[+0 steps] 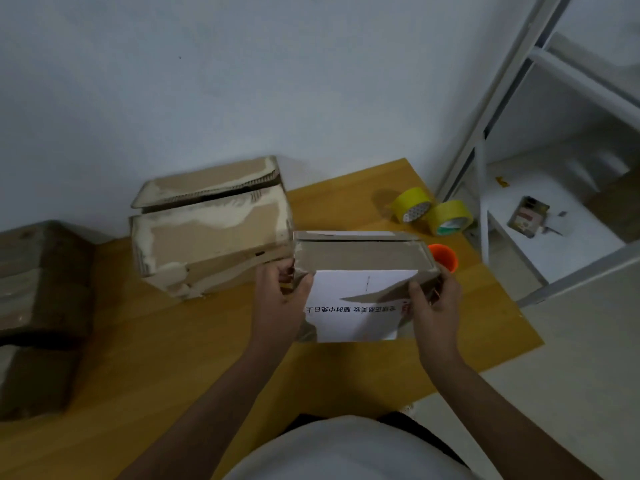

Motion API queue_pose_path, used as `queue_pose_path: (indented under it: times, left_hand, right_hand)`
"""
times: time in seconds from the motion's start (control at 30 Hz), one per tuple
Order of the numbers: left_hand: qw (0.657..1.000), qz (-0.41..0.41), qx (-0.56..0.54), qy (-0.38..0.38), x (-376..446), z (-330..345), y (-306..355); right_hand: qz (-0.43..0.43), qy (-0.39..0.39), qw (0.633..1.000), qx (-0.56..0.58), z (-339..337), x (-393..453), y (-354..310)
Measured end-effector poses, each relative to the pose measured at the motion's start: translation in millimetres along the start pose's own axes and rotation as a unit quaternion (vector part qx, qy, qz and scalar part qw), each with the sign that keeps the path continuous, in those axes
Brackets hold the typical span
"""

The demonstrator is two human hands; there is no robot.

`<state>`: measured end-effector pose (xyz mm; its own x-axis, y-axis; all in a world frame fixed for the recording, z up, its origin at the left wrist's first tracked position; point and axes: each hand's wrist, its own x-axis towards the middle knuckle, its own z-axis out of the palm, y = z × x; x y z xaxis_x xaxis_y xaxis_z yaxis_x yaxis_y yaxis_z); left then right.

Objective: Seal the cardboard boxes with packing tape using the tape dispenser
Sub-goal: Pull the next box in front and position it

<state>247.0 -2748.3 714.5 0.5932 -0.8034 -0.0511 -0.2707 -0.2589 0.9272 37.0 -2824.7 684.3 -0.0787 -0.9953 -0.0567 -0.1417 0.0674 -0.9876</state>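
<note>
Holding: both hands grip the small brown cardboard box with a white printed label [360,289], one at each end, near the right edge of the yellow wooden tabletop [173,341].
Left hand [280,299]: fingers curled round the box's left end, thumb on the near face; nothing else in it.
Right hand [434,303]: fingers curled round the right end, thumb on the label corner.
Box position: just beside the large worn brown cardboard box with loose top flaps [211,230]; touching or not, cannot tell. Tilted toward the camera, label face showing.
Weight, judged: carried at fingertip level without strain, so probably light; contents unknown.
Stiffness, judged: corrugated walls, scuffed and softened at the corners; expect some give if squeezed mid-panel.
Surface: bare card offers good friction; the glossy label looks slicker.
Where to hold: the end faces, close to the edges, where the walls are stiffest. Keep off the open seam.
Fragility: torn corners may rip further; the label is already peeling at one side.
Tape: two yellow tape rolls [433,211] near the far right corner of the tabletop. An orange plastic cup-shaped object [445,258] sits behind the right hand; identity unclear.
Dispenser: not identifiable in view.
Other: a dark brown cardboard box stack [38,306] at the left edge.
Sealing: not yet begun on this box.
</note>
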Motion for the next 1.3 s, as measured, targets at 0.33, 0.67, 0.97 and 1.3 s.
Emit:
queue_pose_path:
  times: [0.33, 0.67, 0.97, 1.3]
  left_hand:
    - [0.993, -0.005, 0.096, -0.061, -24.7, -31.2, -81.5]
    - [0.916, 0.228, 0.319, -0.089, -26.7, -30.3, -92.2]
    - [0.933, 0.166, 0.317, -0.036, -14.8, 12.7, -56.9]
    - [0.954, 0.024, 0.297, 0.025, -14.2, 37.2, -49.7]
  right_hand:
    - [-0.024, -0.125, 0.987, -0.098, 11.2, -12.2, 31.1]
    - [-0.005, -0.162, 0.983, -0.09, -18.3, 2.9, 49.8]
    - [-0.039, -0.244, 0.96, -0.133, -54.9, 48.7, 58.4]
    - [-0.02, -0.249, 0.956, -0.156, -46.8, 73.3, 52.4]
